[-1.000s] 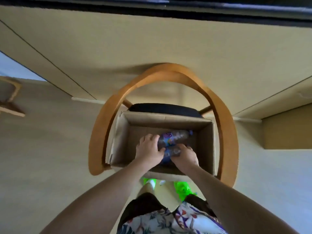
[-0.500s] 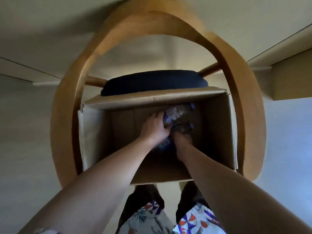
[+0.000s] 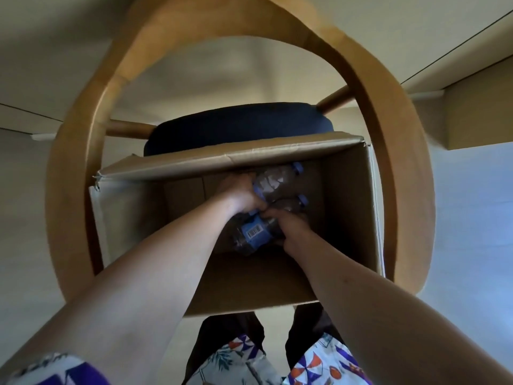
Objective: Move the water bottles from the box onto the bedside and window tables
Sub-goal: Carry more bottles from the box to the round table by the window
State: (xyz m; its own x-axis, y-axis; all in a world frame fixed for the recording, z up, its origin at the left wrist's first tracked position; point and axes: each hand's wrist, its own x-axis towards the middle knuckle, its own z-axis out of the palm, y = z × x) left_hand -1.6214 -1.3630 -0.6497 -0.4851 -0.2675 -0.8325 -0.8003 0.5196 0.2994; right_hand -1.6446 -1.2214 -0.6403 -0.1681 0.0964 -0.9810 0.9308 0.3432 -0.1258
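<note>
Both your hands are down in the box [image 3: 347, 218], each wrapped round a water bottle.

Your left hand [image 3: 240, 193] grips the far bottle [image 3: 274, 179], your right hand [image 3: 288, 226] grips the near bottle [image 3: 254, 234]. Both lie on their sides at frame centre, blue caps to the right, clear plastic, blue label with a barcode on the near one. Box walls rise high all round; open top, free floor left of the bottles. The box sits on a chair [image 3: 388, 120] whose wooden hoop rings it closely.

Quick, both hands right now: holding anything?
Left hand: grips the upper water bottle.
Right hand: grips the lower water bottle.
</note>
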